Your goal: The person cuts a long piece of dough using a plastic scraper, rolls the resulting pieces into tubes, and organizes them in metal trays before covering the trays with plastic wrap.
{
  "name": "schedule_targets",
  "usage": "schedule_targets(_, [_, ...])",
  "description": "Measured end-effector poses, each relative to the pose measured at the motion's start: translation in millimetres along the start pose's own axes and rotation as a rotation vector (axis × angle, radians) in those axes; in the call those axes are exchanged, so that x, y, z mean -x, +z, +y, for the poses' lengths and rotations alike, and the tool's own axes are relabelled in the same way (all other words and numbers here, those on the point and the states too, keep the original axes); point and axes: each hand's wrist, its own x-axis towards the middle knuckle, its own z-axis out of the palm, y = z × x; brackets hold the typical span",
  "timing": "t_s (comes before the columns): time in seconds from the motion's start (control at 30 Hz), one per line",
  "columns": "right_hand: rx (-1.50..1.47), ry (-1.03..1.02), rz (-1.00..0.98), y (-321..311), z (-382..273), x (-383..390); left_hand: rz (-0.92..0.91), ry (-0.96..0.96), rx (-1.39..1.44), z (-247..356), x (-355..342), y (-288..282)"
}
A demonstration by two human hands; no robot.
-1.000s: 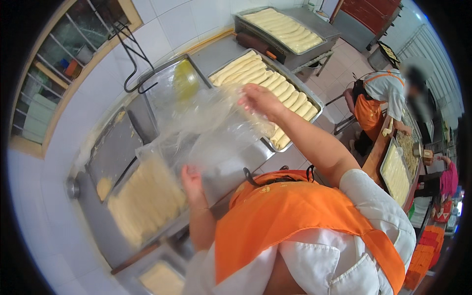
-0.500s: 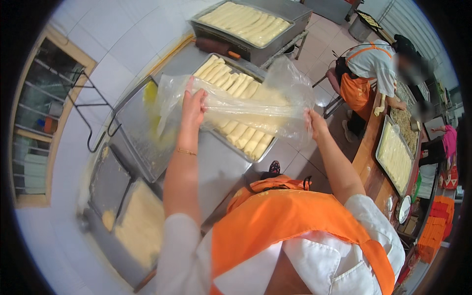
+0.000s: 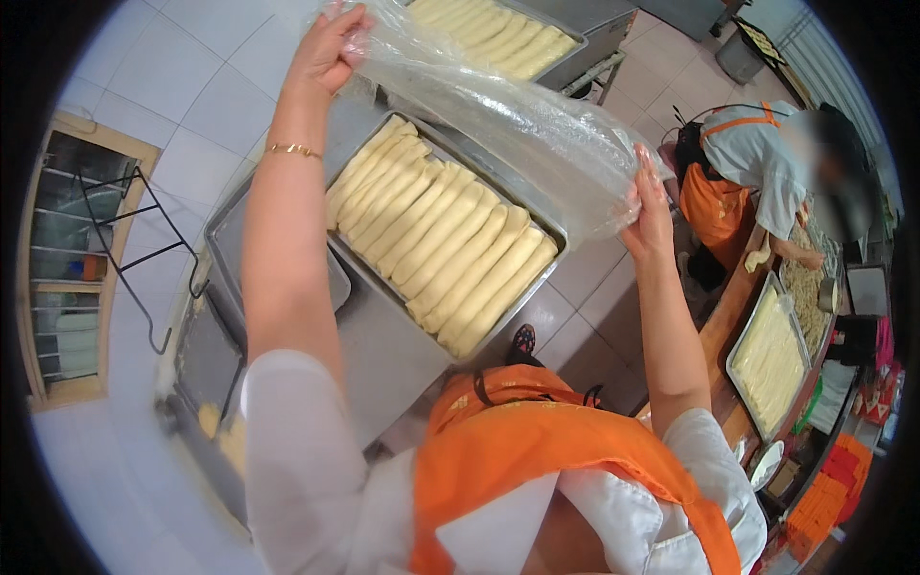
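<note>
I have both hands clamped on the clear plastic sheet (image 3: pixel 498 105), left hand (image 3: pixel 331 48) at eleven o'clock, right hand (image 3: pixel 647 206) at two; the dough tray (image 3: pixel 551 230) lies beneath, between them.

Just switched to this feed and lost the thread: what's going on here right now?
A person in an orange apron holds a clear plastic sheet stretched between both raised hands, the left hand gripping one end and the right hand the other. The sheet hangs in the air over a metal tray packed with pale dough rolls lying side by side and uncovered. Another tray of rolls sits beyond it. To the right, a co-worker in an orange apron bends over a wooden counter.
</note>
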Motion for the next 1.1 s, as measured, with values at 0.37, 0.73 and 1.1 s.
schedule_targets(0.37, [0.239, 0.427, 0.126, -47, 161, 79, 0.298, -0.314, 0.049, -172, 102, -142])
schedule_targets(0.73, [0.525, 0.593, 0.132, -79, 250, 136, 0.671, -0.576, -0.216, -278, 185, -234])
schedule_targets(1.1, [0.906, 0.568, 0.200, -65, 247, 168, 0.847, -0.234, -0.476, -319, 179, -298])
